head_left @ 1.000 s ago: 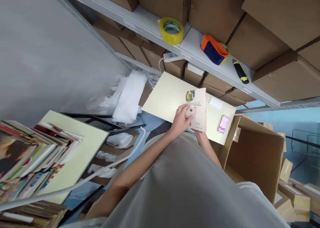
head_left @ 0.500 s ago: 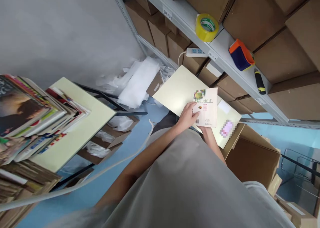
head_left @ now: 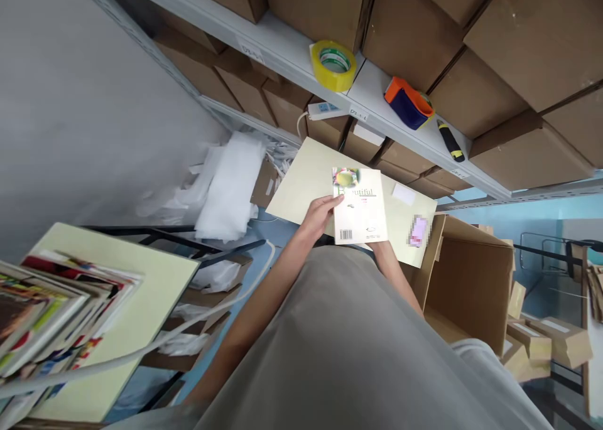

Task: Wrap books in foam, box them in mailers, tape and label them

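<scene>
A thin white book (head_left: 360, 207) with a green fruit picture, the word "Beautiful" and a barcode is held over a small pale yellow table (head_left: 306, 182). My left hand (head_left: 320, 213) grips its left edge, fingers curled on the cover. My right hand (head_left: 377, 248) is under the book's lower right corner, mostly hidden by it. A pink object (head_left: 417, 231) and a white slip (head_left: 404, 194) lie on the table to the right of the book.
A metal shelf (head_left: 282, 47) carries cardboard boxes, a yellow tape roll (head_left: 333, 64), an orange and blue tape dispenser (head_left: 407, 103) and a utility knife (head_left: 450, 140). A stack of magazines (head_left: 56, 320) sits on a second table at lower left. An open cardboard box (head_left: 471, 285) stands right.
The book has shifted left and turned more upright in my hands; its barcode now shows at the lower left. The camera view swung back, so the shelf and magazines shifted.
</scene>
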Motion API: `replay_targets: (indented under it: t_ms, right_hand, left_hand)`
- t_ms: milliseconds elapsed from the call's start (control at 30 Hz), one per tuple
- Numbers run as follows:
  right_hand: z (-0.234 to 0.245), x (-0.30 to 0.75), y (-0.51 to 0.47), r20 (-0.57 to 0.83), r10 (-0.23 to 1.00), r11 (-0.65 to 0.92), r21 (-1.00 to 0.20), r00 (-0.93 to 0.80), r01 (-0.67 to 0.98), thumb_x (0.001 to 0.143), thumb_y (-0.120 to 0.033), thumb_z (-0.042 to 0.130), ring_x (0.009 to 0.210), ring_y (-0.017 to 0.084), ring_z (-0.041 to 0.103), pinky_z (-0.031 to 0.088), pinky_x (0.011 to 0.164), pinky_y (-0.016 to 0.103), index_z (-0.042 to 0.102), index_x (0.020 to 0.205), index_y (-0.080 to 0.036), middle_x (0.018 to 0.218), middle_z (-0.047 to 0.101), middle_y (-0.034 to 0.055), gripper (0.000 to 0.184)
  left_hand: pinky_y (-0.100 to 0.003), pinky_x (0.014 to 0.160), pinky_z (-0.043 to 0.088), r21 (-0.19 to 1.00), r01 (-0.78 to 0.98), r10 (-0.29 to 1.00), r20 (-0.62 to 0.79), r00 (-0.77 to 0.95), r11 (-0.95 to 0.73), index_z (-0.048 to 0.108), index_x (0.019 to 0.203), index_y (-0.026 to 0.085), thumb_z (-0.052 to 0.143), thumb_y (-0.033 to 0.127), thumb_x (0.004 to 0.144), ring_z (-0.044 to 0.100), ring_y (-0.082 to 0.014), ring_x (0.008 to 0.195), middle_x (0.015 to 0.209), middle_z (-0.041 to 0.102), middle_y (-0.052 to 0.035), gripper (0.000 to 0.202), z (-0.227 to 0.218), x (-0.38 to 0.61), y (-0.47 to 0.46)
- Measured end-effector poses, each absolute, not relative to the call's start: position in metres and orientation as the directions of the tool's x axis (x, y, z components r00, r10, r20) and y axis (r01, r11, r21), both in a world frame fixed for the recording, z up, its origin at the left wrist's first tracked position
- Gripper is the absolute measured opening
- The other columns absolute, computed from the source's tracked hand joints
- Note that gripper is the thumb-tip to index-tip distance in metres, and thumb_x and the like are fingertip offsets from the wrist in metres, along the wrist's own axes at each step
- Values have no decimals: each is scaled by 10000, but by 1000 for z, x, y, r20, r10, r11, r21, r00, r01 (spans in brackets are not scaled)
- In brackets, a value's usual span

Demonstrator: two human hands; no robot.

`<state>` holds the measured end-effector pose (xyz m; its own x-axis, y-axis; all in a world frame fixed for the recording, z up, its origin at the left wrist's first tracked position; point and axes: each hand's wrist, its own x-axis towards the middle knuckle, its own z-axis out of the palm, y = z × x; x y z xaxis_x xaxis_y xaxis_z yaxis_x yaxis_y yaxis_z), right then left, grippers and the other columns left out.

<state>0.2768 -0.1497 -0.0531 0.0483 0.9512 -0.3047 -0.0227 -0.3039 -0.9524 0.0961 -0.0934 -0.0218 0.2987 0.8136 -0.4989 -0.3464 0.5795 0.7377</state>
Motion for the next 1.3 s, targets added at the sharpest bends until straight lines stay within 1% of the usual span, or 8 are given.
replay_targets:
  t_ms: [133,300,500,600,733,967,1100,1300]
  right_hand:
    - [-43,303,-141,-416,872,-406,-909,259,-91,943,-939,518,1187,355,820,678,1036,555,774,1128,-225,1152,876,169,780]
    - [-16,275,-130,-269,901,-327,-937,341,124,914,-784,774,1434,339,722,597,1213,535,796,1348,-258,1546,767,146,682]
    - [-9,220,-107,-194,921,-342,-819,339,461,982,-551,772,1291,365,785,601,1180,511,721,1516,-251,1525,774,144,614]
    - [-8,225,-103,-229,893,-350,-894,387,279,1020,-564,656,1082,342,829,650,1028,457,802,1290,-203,1203,876,130,473]
    - [-5,232,-108,-331,868,-267,-940,371,-214,828,-685,860,1016,311,829,680,907,411,809,1176,-221,1140,891,89,583]
    - [2,228,-120,-432,832,-261,-859,349,-440,691,-668,1001,1083,351,855,715,936,456,817,1207,-225,1191,901,88,705]
    - [1,232,-123,-434,809,-286,-880,397,-380,746,-704,948,1285,391,811,708,1037,504,806,1240,-205,1313,876,132,716]
    - [0,240,-116,-272,724,-260,-959,634,-114,812,-689,918,1542,373,667,556,1299,550,764,1440,-202,1678,664,178,810]
  left_hand:
    - [-435,888,671,817,-320,876,-466,124,480,864,868,162,1059,728,526,824,-355,1009,968,876,-141,689,-22,83,-66]
    - [-402,868,655,910,-161,924,-378,53,382,883,930,168,1009,611,632,830,-355,1023,1014,884,-113,548,-19,84,-44]
    - [-411,920,685,952,-85,936,-270,225,295,884,990,173,974,600,715,848,-331,1014,1133,884,-123,515,-5,99,-39]
    - [-476,1169,623,967,-107,936,-191,294,231,881,1161,183,927,604,808,799,-354,1278,1321,853,-152,551,-12,92,-31]
    - [-510,1386,411,979,-10,976,-202,80,203,789,1393,216,984,527,797,591,-355,1599,1623,694,-179,700,-34,68,-10]
    - [-460,995,687,750,-220,756,-508,412,624,883,1068,154,1076,707,584,846,-367,1096,1103,887,-170,761,-34,41,-9]
    - [-421,856,704,696,-282,740,-540,401,660,891,973,150,1129,604,488,856,-319,887,953,884,-139,706,-27,51,-20]
    - [-406,864,708,766,-342,839,-502,210,544,893,1020,157,1100,559,552,858,-300,948,1028,896,-123,651,-27,63,-30]
